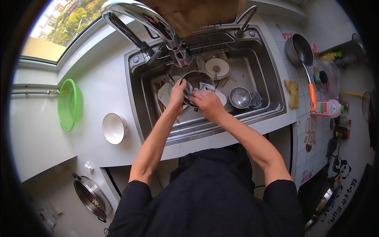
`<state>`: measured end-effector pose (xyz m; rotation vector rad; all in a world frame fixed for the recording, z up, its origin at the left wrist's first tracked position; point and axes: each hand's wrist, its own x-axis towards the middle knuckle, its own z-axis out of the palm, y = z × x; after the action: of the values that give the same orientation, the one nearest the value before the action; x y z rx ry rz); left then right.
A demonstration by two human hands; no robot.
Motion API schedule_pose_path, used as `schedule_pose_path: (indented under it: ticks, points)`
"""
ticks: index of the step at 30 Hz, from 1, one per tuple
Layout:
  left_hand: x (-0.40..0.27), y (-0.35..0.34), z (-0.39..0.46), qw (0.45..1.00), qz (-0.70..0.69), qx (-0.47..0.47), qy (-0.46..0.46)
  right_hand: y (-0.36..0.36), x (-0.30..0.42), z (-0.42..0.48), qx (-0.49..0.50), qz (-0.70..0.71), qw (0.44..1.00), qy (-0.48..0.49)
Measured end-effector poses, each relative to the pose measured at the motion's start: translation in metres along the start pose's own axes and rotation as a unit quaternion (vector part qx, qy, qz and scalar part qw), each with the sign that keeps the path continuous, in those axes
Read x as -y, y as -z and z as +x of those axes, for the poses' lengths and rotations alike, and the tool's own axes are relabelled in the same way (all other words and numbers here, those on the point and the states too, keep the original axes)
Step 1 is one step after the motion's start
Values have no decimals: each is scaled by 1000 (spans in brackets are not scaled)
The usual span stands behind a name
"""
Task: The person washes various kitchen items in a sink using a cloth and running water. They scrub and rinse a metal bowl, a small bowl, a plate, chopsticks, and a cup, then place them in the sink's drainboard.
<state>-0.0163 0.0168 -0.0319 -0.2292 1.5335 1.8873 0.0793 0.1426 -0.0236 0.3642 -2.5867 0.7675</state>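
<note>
Over the stainless steel sink (244,72), my left hand (177,96) grips the rim of a round metal pot (197,77). My right hand (208,103) presses a wet grey cloth (206,86) against the inside of that pot. A white bowl (217,65) with a spoon in it sits behind the pot, on another dish. Under and left of the pot lie a pale plate (163,94) and several chopsticks (160,106). To the right are a small metal bowl (239,97) and a dark grey cloth (256,100). My hands partly hide the dishes beneath.
A chrome faucet (180,54) arches over the sink's back left. On the left counter stand a white bowl (114,129) and a green plastic basket (69,104). A yellow sponge (292,94), a saucepan (299,50) with an orange-tipped handle and a pink detergent bottle (328,108) are to the right.
</note>
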Motion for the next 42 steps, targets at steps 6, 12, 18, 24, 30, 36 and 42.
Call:
schedule_pose_path:
  ticks: [6,12,18,24,30,36,42]
  points:
    - [-27,-14,-10,997,62,-34,33,6,7,14,16,23,997,-74]
    - [-16,17,-11,981,166,95,-25,17,-22,-19,140,-130,977,94]
    - [-19,8,-3,978,159,93,98,42,-38,11,227,-200,942,142]
    - [8,7,9,994,110,8,2,39,22,25,354,100,923,-110]
    - [1,-1,-2,995,82,-48,26,23,-4,11,353,-54,932,-61]
    - [6,-7,-4,997,70,-8,-31,6,6,8,185,-65,978,-69]
    - [6,2,-2,995,90,-38,1,26,33,30,418,59,894,-149]
